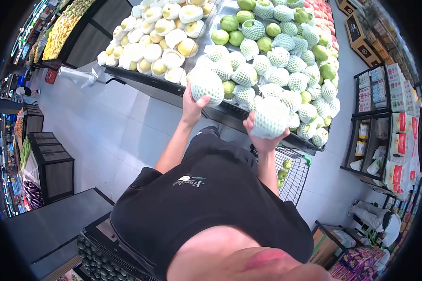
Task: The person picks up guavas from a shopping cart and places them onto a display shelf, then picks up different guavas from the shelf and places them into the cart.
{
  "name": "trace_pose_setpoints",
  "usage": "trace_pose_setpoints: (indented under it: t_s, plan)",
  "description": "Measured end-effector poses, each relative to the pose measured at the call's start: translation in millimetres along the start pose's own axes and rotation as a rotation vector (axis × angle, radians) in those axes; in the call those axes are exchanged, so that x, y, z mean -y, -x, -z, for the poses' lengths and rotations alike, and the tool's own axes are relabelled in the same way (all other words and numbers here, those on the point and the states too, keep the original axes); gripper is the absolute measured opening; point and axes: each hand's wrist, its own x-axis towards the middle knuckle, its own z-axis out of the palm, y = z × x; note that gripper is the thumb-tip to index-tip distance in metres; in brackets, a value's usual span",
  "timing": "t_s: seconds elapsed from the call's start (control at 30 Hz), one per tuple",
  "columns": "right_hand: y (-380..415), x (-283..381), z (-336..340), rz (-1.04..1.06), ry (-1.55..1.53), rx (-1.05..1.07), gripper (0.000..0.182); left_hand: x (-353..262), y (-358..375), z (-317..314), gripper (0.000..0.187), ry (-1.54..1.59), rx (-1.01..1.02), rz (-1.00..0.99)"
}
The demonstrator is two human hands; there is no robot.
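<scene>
My left hand (192,106) is closed around a guava (208,89) in a white foam net, held up at the front edge of the fruit display. In my right hand (263,139) is another net-wrapped guava (271,119), its top washed out by glare. Just beyond both hands lies a sloping heap of green guavas (277,57); many wear foam nets and several are bare. The undersides of both held fruits are partly hidden by my fingers and palms.
Yellow pears (165,27) in foam nets fill the left part of the display. A shopping cart (295,180) with several green fruits (282,174) stands by my right side. Packaged goods shelves (373,122) are at right. A plastic bag roll (77,76) hangs at the display's left corner.
</scene>
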Motion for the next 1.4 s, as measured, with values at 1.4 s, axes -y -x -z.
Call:
trace_pose_setpoints:
  t_s: [1.4]
  plan:
    - [-624.1,77.5,81.7,-0.030,3.126,-0.527,0.105,114.8,-470.3,23.0,0.079,-1.637,0.330,-0.618]
